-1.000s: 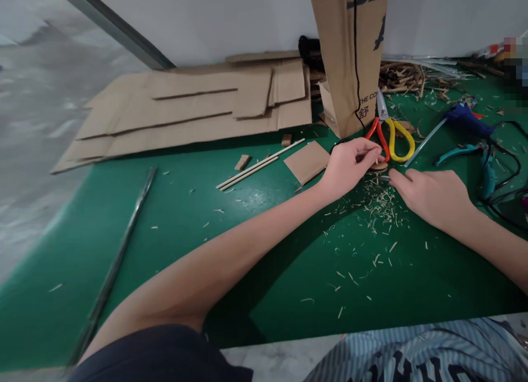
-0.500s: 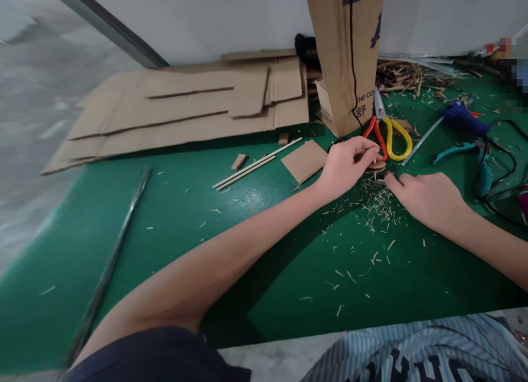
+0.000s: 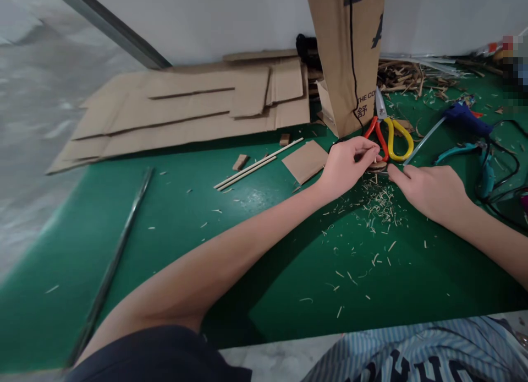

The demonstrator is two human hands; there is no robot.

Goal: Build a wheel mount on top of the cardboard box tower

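Observation:
My left hand [image 3: 344, 164] is closed in a pinch, with the pale tip of a thin wooden stick [image 3: 374, 161] showing below the fingertips. Just under it sits a small brown piece [image 3: 378, 166], flat like wood or cardboard. Close by on the right, my right hand [image 3: 433, 189] is closed around a thin metal blade [image 3: 381, 172], most of which its fingers hide. Curled wood shavings [image 3: 381, 206] lie on the green table [image 3: 289, 283] below both hands. Behind the fingers rest scissors [image 3: 399, 142] with one red and one yellow handle.
Cardboard sheets [image 3: 185, 109] lie at the back left beside an upright cardboard box [image 3: 350, 63]. Two thin sticks [image 3: 247, 173] and a cardboard square [image 3: 305, 161] are left of my hand. On the right are a blue glue gun [image 3: 468, 118], teal pliers [image 3: 485, 173] and cables.
My right hand has shifted slightly up and right along with the blade. The left hand keeps its pinch in nearly the same spot. The view has moved very slightly.

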